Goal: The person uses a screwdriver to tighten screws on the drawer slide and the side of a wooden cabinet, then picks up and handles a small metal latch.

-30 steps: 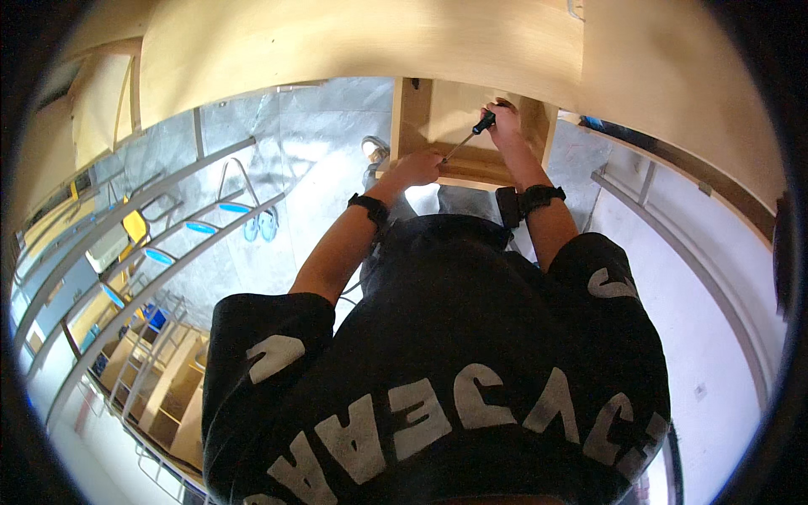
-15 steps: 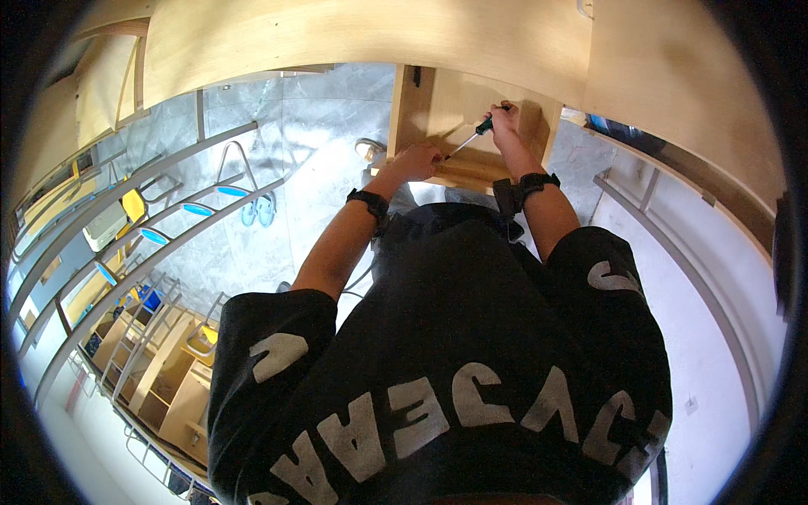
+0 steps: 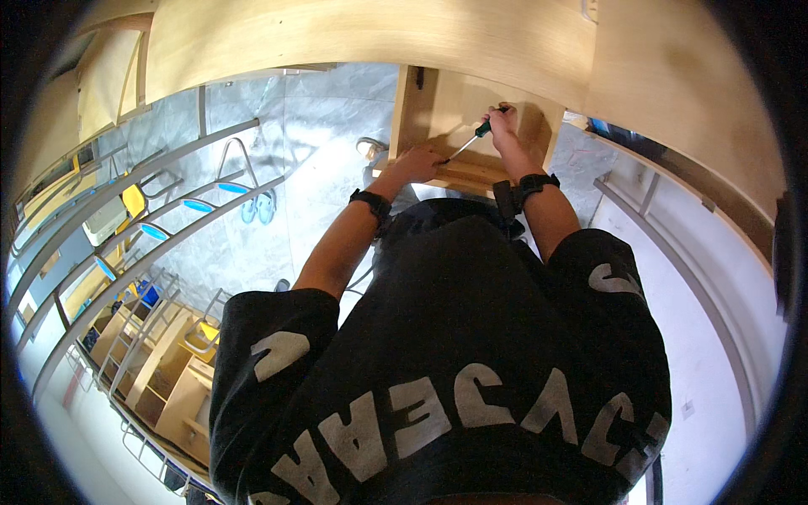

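In front of me a light wooden drawer (image 3: 408,126) is pulled out from under the desk top. My right hand (image 3: 503,130) is closed around the dark green handle of a screwdriver (image 3: 465,146). Its metal shaft slants down to the left, and the tip is close to the drawer's front panel. My left hand (image 3: 418,163) rests at the front left corner of the drawer, fingers bent near that tip. Whether those fingers pinch anything small is hidden. A black band sits on each wrist.
The wooden desk (image 3: 370,38) spans the far side. To the left run grey metal bunk-bed rails and a ladder (image 3: 198,207) with blue treads. Blue slippers (image 3: 257,208) lie on the grey tiled floor. A metal rail (image 3: 673,244) stands along the right.
Almost nothing differs. The left fingers have shifted very slightly at the screwdriver's tip, and the right hand keeps its hold on the handle.
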Demonstrator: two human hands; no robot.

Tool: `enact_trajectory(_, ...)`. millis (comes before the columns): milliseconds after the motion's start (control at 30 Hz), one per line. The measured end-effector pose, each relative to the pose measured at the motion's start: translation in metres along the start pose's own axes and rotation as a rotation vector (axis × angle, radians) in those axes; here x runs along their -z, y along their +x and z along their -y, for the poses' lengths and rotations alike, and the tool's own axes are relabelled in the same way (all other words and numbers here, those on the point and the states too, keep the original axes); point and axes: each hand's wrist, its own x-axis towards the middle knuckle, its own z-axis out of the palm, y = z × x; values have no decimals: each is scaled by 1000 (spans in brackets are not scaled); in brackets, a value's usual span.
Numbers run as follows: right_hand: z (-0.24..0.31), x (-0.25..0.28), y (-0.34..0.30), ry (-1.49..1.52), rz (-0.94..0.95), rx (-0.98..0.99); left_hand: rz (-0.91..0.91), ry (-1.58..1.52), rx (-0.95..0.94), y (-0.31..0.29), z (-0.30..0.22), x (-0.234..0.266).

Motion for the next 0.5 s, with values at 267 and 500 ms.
enact_trajectory(267, 12, -16, -14, -98, 2, -48, -9, 20, 37, -1, 13, -13)
enact_trajectory(500, 8, -10, -14, -17, 0, 2, 30, 31, 12, 1, 1, -2)
